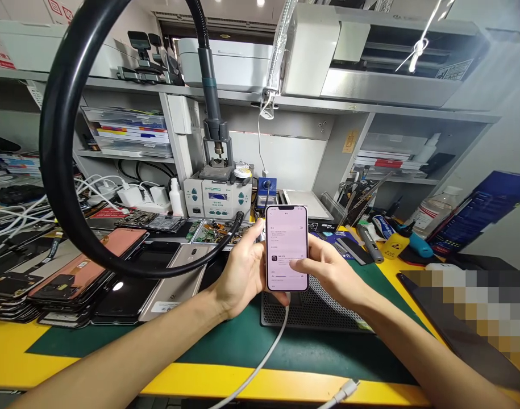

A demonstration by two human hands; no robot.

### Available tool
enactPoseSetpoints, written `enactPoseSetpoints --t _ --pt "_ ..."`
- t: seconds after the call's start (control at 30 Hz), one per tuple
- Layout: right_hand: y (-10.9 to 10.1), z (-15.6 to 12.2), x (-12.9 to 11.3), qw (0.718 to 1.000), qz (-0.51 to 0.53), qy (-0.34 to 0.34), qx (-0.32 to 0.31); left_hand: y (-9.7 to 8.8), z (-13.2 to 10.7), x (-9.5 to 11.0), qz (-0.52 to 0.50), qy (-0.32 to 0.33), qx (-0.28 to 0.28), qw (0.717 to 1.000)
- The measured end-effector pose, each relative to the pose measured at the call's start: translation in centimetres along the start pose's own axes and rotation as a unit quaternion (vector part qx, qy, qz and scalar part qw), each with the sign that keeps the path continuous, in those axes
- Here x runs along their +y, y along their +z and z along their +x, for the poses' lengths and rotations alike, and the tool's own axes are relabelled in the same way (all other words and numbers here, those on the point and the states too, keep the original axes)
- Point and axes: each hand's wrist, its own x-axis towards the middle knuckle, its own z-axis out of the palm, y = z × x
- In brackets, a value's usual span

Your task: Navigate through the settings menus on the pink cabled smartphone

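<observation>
A smartphone (286, 238) with a lit pinkish settings page is held upright above the bench. My left hand (241, 272) grips its left side and lower edge, thumb along the frame and other fingers mostly hidden behind. At the right edge, my right hand (330, 264) is closed about the phone, its thumb on the lower part of the screen and its fingers partly hidden behind. A white charging cable (266, 353) runs from the phone's bottom down past the bench edge. Behind and below the phone lies a dark perforated panel (328, 312) on the green mat (217, 349).
Stacked phones and screens (93, 267) fill the left. A thick black hose (55, 187) loops in front of them from the hot-air station (217, 196). Tools and a yellow bottle (396, 243) stand at right. A loose white cable plug (347, 390) is at the front edge.
</observation>
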Motion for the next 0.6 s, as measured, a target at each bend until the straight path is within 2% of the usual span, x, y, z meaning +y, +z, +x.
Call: enactPoseSetpoints --t 0.27,0.5,0.6 --pt "-0.05 -0.05 0.05 1.0 -0.012 -0.003 0.015 -0.2 0.07 -0.18 -0.004 0.002 -0.002 1.0" --pt "-0.2 0.06 0.35 0.997 0.071 -0.007 -0.022 -0.43 0.22 -0.26 0.003 0.024 -0.028 0.999" --pt "-0.26 0.06 0.37 0.996 0.087 -0.004 -0.022 -0.35 0.3 -0.43 0.008 0.027 -0.022 0.999"
